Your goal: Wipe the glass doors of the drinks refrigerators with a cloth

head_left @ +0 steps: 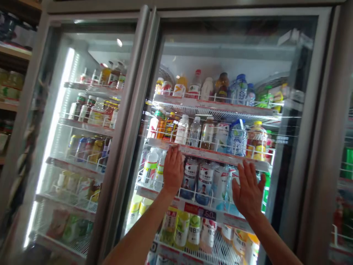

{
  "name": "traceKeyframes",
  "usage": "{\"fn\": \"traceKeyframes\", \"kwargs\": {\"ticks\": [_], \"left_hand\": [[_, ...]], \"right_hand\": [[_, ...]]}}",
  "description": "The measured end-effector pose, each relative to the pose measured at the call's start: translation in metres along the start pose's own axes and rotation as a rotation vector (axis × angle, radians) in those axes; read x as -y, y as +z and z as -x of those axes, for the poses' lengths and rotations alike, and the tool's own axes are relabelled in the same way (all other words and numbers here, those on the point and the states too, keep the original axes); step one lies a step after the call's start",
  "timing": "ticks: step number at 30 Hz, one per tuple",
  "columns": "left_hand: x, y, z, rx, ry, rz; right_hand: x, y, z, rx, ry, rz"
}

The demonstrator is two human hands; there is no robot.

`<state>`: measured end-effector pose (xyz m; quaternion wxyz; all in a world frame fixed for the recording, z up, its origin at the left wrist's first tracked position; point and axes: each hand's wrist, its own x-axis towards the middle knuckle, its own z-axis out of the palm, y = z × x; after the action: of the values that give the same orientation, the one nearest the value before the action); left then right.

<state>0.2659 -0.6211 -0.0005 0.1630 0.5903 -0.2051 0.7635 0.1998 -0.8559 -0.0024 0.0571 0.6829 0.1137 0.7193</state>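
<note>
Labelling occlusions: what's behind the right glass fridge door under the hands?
Behind the clear glass fridge door: white wire shelves of bottled drinks. Left hand and right hand, flat on the glass, cover the bottles behind them.

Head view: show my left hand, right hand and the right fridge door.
left hand (173,167), head view, its back.
right hand (248,191), head view, its back.
right fridge door (234,13), head view, top frame.

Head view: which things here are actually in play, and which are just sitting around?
In play: left hand and right hand, both flat and open on the right fridge door.

Sitting around: left fridge door; white bottles behind the glass between the hands; cans in the left section; wooden shelf at far left.
</note>
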Motion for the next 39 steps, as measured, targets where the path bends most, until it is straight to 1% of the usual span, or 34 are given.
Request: {"fn": "traceKeyframes", "kwargs": {"ticks": [1, 2, 4, 5, 6, 7, 9, 11, 12, 13, 14, 15, 17, 18, 19, 20, 21, 23, 25, 26, 27, 28, 29, 31, 32, 33, 34, 35, 37, 39], "left_hand": [[-0.01, 0.003, 0.002, 0.014, 0.023, 0.012], [-0.023, 0.006, 0.006, 0.046, 0.093, 0.043], [-0.051, 0.01, 0.017, 0.13, 0.281, 0.123], [-0.06, 0.009, 0.023, 0.169, 0.351, 0.155], [-0.062, 0.007, 0.029, 0.199, 0.39, 0.175], [-0.057, 0.003, 0.034, 0.214, 0.4, 0.183], [-0.032, -0.008, 0.04, 0.208, 0.349, 0.172], [-0.002, -0.018, 0.042, 0.165, 0.234, 0.133], [0.008, -0.02, 0.041, 0.141, 0.163, 0.11], [0.013, -0.021, 0.04, 0.124, 0.105, 0.091], [0.013, -0.021, 0.039, 0.117, 0.078, 0.085], [0.008, -0.019, 0.038, 0.117, 0.083, 0.089], [-0.008, -0.014, 0.038, 0.135, 0.158, 0.114], [-0.014, -0.012, 0.039, 0.149, 0.207, 0.127], [-0.015, -0.012, 0.041, 0.159, 0.241, 0.137], [-0.011, -0.014, 0.042, 0.162, 0.255, 0.141], [-0.003, -0.017, 0.045, 0.158, 0.251, 0.142], [0.023, -0.026, 0.048, 0.146, 0.205, 0.135], [0.044, -0.032, 0.05, 0.112, 0.095, 0.103], [0.048, -0.033, 0.049, 0.09, 0.031, 0.085], [0.045, -0.032, 0.049, 0.073, -0.016, 0.073], [0.037, -0.03, 0.048, 0.064, -0.029, 0.074], [0.025, -0.027, 0.048, 0.072, 0.001, 0.09], [-0.002, -0.021, 0.05, 0.134, 0.152, 0.148], [-0.011, -0.019, 0.051, 0.167, 0.224, 0.169], [-0.015, -0.019, 0.053, 0.19, 0.269, 0.177], [-0.013, -0.02, 0.055, 0.201, 0.281, 0.174], [-0.005, -0.023, 0.057, 0.2, 0.268, 0.162], [0.022, -0.031, 0.059, 0.17, 0.206, 0.128], [0.048, -0.037, 0.057, 0.111, 0.095, 0.09]], "right_hand": [[0.003, 0.0, 0.002, 0.01, 0.0, 0.003], [0.006, 0.0, 0.003, 0.016, -0.002, 0.006], [0.013, 0.002, 0.006, 0.026, -0.004, 0.009], [0.015, 0.004, 0.009, 0.027, -0.001, 0.01], [0.016, 0.005, 0.011, 0.028, 0.004, 0.013], [0.015, 0.006, 0.014, 0.03, 0.01, 0.018], [0.014, 0.006, 0.021, 0.041, 0.022, 0.032], [0.014, 0.004, 0.028, 0.056, 0.026, 0.039], [0.016, 0.003, 0.03, 0.062, 0.024, 0.039], [0.02, 0.003, 0.031, 0.068, 0.02, 0.037], [0.025, 0.003, 0.032, 0.074, 0.015, 0.033], [0.03, 0.003, 0.031, 0.078, 0.01, 0.029], [0.043, 0.006, 0.03, 0.082, -0.01, 0.019], [0.048, 0.007, 0.029, 0.084, -0.025, 0.012], [0.053, 0.009, 0.028, 0.086, -0.038, 0.003], [0.057, 0.01, 0.028, 0.09, -0.046, -0.004], [0.06, 0.01, 0.028, 0.097, -0.046, -0.013], [0.063, 0.009, 0.03, 0.115, -0.025, -0.033], [0.064, 0.007, 0.034, 0.126, -0.001, -0.044], [0.065, 0.006, 0.035, 0.128, 0.007, -0.047], [0.066, 0.005, 0.037, 0.126, 0.013, -0.048], [0.068, 0.005, 0.038, 0.128, 0.016, -0.047], [0.071, 0.006, 0.039, 0.132, 0.017, -0.046], [0.076, 0.009, 0.039, 0.142, 0.015, -0.048], [0.078, 0.01, 0.039, 0.146, 0.012, -0.049], [0.079, 0.011, 0.039, 0.146, 0.01, -0.049], [0.079, 0.011, 0.038, 0.142, 0.007, -0.047], [0.077, 0.011, 0.038, 0.135, 0.005, -0.045], [0.072, 0.009, 0.038, 0.122, 0.009, -0.04], [0.066, 0.006, 0.039, 0.125, 0.027, -0.033]]}}
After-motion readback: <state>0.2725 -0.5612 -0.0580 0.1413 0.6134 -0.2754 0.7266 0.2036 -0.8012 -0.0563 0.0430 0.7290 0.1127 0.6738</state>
